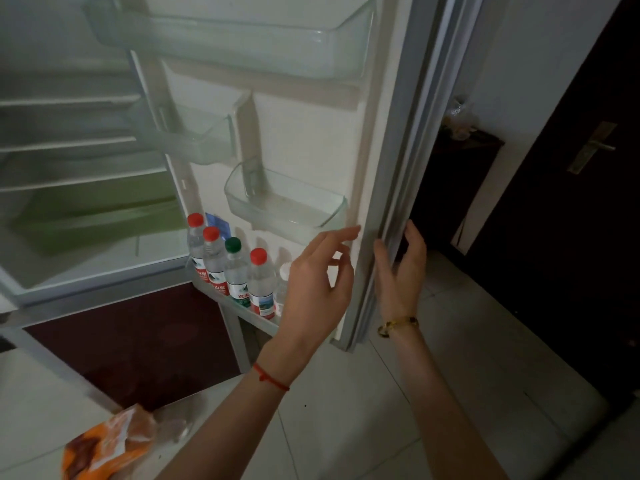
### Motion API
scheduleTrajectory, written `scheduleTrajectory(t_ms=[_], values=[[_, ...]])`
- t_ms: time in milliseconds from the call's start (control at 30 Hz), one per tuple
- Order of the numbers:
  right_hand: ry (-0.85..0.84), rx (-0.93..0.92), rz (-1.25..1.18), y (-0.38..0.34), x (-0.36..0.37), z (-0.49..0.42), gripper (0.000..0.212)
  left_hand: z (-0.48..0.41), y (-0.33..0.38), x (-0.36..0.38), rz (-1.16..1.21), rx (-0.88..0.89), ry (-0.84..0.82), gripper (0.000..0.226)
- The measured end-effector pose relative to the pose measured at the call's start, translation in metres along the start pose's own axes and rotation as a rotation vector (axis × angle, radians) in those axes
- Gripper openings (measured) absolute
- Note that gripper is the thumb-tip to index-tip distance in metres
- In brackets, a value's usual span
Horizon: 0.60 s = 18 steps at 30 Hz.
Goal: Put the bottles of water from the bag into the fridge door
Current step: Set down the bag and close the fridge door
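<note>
- Pale floor tiles fill the lower right, with a dark door and its metal handle beyond them.
- An open fridge takes up the left side, its white shelves blurred.
- Swung wide, the fridge door faces the camera and carries clear bins at several heights.
- At the lower left, an orange bag lies on a white surface.
- In front of the door's inner face is the left hand, released, fingers spread and loose, with its forefinger tip at the door's rim.
- Grasping the door's outer edge is the right hand, thumb on the inner side and fingers curled behind.
- Five bottles of water stand upright in a row on the door's bottom shelf: three red caps, one green, and one white partly hidden by the left hand.
- A red string circles the left wrist, and a gold bracelet the right.
</note>
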State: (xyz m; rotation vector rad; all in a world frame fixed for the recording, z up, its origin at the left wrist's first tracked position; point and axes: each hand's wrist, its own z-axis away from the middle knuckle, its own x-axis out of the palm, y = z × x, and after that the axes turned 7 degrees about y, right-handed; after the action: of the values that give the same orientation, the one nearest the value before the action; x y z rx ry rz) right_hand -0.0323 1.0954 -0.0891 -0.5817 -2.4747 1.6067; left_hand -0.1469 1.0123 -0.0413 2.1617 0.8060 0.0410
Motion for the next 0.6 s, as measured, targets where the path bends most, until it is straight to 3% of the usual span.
scheduleTrajectory(t_ms=[333,600], values=[[0.114,-0.066,-0.099,-0.027,-0.008,0.078,0.046,0.040,0.017,-0.046,0.009,-0.035,0.030,0.039],[0.048,-0.169,-0.116,-0.054,-0.014,0.120,0.023,0.074,0.026,-0.087,0.002,-0.041,0.125,0.036]])
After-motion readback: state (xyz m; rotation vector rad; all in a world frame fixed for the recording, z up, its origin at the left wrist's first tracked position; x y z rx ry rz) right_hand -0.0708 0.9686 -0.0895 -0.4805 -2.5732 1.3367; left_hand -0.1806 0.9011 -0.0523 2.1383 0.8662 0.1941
